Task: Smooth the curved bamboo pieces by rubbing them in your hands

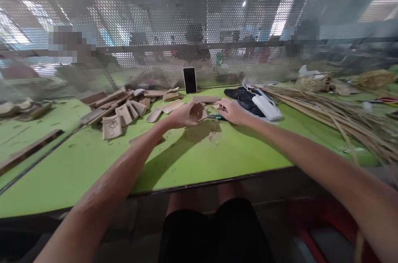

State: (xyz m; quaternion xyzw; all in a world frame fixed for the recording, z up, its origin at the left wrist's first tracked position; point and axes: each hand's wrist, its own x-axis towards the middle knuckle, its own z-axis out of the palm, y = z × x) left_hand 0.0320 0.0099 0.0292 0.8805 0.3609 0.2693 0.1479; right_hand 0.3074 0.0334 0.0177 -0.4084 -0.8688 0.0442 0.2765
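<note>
My left hand is closed around a hollow, curved piece of bamboo, its rounded opening facing me just above the green table. To the right, my right hand is low over the table with its fingers bent inward. Its fingertips are at a small pale wooden piece; whether they pinch anything is hard to make out. Right beside those fingers lies a tool with a teal and black handle. Below the hands, fine shavings are scattered on the tabletop.
Several cut bamboo pieces are heaped at left. A dark tablet stands at the back against a perforated metal screen. Black cloth and a white device lie right, beside long bamboo strips. The table's front edge is near my legs.
</note>
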